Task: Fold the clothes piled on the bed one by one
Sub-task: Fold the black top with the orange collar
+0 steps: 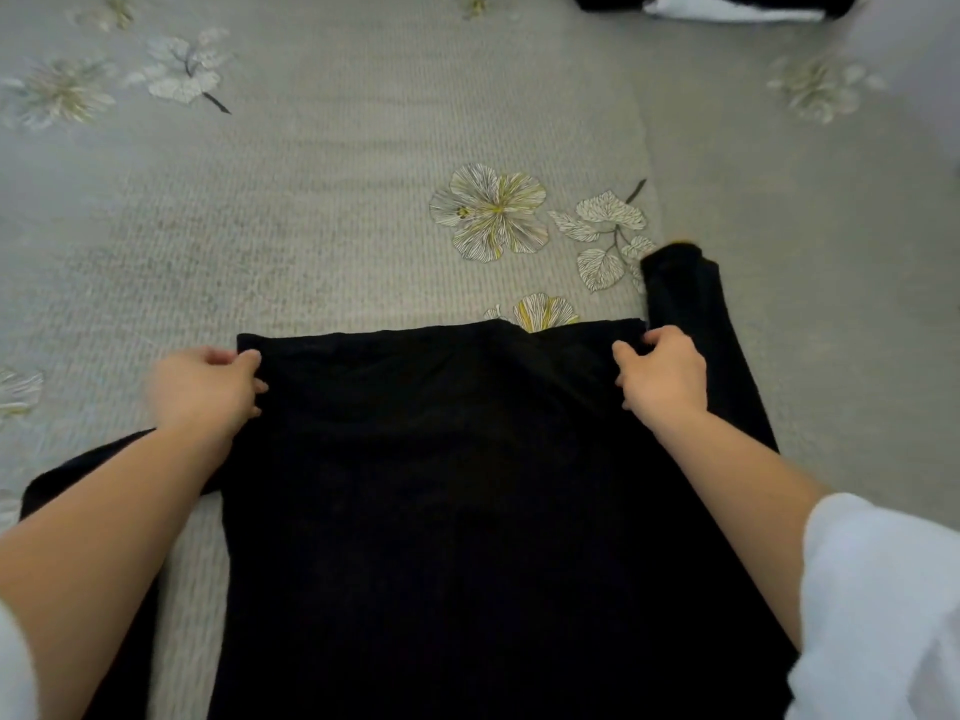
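Observation:
A black long-sleeved garment (441, 485) lies spread on the bed, its straight far edge running across the middle of the view. My left hand (205, 389) pinches the far left corner of that edge. At the far right corner, my right hand (662, 374) grips the cloth with curled fingers. One black sleeve (691, 298) sticks out beyond my right hand, and another sleeve (78, 470) lies under my left forearm.
The bed is covered by a grey bedspread (337, 200) printed with pale flowers. At the top right edge lie more clothes, black and white (727, 5). The bedspread has a raised fold line on the right (649, 148).

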Tool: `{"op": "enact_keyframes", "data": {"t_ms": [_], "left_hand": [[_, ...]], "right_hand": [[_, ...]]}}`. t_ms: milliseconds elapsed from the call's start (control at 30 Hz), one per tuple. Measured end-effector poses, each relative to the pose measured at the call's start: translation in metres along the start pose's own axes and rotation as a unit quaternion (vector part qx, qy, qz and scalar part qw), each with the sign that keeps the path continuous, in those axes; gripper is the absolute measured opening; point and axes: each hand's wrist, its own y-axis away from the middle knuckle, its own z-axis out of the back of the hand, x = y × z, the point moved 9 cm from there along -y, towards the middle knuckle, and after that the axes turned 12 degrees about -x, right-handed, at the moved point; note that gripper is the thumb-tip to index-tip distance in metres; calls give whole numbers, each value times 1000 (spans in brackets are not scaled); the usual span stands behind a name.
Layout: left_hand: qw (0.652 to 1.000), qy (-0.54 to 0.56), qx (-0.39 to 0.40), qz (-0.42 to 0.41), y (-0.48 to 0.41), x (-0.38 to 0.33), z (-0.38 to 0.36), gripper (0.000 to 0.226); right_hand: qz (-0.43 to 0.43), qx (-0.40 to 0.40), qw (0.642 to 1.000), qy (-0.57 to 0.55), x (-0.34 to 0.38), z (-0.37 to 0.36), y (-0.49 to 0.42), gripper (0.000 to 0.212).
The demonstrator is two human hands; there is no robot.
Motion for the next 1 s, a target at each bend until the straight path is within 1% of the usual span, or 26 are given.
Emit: {"op": "enact_keyframes", "data": {"t_ms": [33,67,100,167,233,267,333,367,400,433,467,500,567,600,633,667,700,733,767,800,833,867,900,933,967,1000], "left_hand": [[999,33,-16,-1,-2,-4,1,18],[997,72,-34,1,-6,-8,5,16],[993,108,-53,5,-10,-12,10,17],[985,159,-73,4,-20,-23,19,21],[980,186,-66,-5,-25,-30,19,20],[980,191,-53,-8,-26,-31,14,18],[986,167,-7,-19,-23,-27,-1,6],[991,128,19,-26,-18,-24,-9,20],[995,80,37,-50,-14,-21,-14,42],[994,33,47,-88,-5,-22,-16,59],[989,-13,50,-137,9,-25,-18,69],[976,-58,51,-201,29,-31,-19,73],[932,-115,67,-338,88,-43,-30,70],[910,-126,94,-383,122,-44,-40,67],[893,-131,132,-411,158,-42,-48,65],[876,-133,172,-430,194,-38,-56,63],[858,-138,208,-450,230,-33,-63,61],[838,-146,234,-471,262,-26,-69,59],[814,-161,253,-497,290,-17,-74,58],[789,-182,265,-524,314,-9,-79,57],[766,-206,271,-546,331,-2,-83,56],[750,-226,268,-561,340,4,-86,56],[744,-238,267,-565,343,7,-88,55],[742,-245,265,-565,342,9,-90,55],[738,-254,263,-567,341,10,-91,56],[733,-262,265,-569,341,12,-91,56]], "right_hand": [[3,-8,1000,-10,1,0,-3,21],[-4,-26,999,-43,1,2,-7,13],[-25,-45,994,-97,1,5,-10,8],[-79,-74,971,-212,-2,10,-18,5],[-104,-66,952,-281,-1,7,-23,12],[-105,-49,948,-297,-1,3,-24,20],[-94,3,952,-293,-1,-7,-21,47],[-83,25,955,-285,-1,-10,-20,60],[-68,41,957,-280,-1,-10,-18,69],[-44,50,960,-271,1,-7,-16,72],[-9,50,967,-248,3,-2,-13,69],[40,35,977,-208,5,5,-8,62],[140,-24,981,-133,4,25,6,45],[173,-57,977,-108,1,36,14,40],[191,-90,974,-88,-6,48,21,37],[192,-124,971,-69,-18,61,23,35],[170,-155,972,-46,-34,73,21,37],[130,-173,976,-20,-54,82,17,41],[88,-169,981,15,-72,87,14,47],[58,-144,986,63,-88,87,11,53],[46,-106,988,107,-100,83,9,54],[44,-66,989,122,-107,79,8,47],[38,-37,994,94,-110,77,6,32],[9,-23,1000,20,-112,81,3,19],[-44,-19,995,-82,-117,89,2,15],[-115,-15,974,-196,-125,99,1,13]]}}
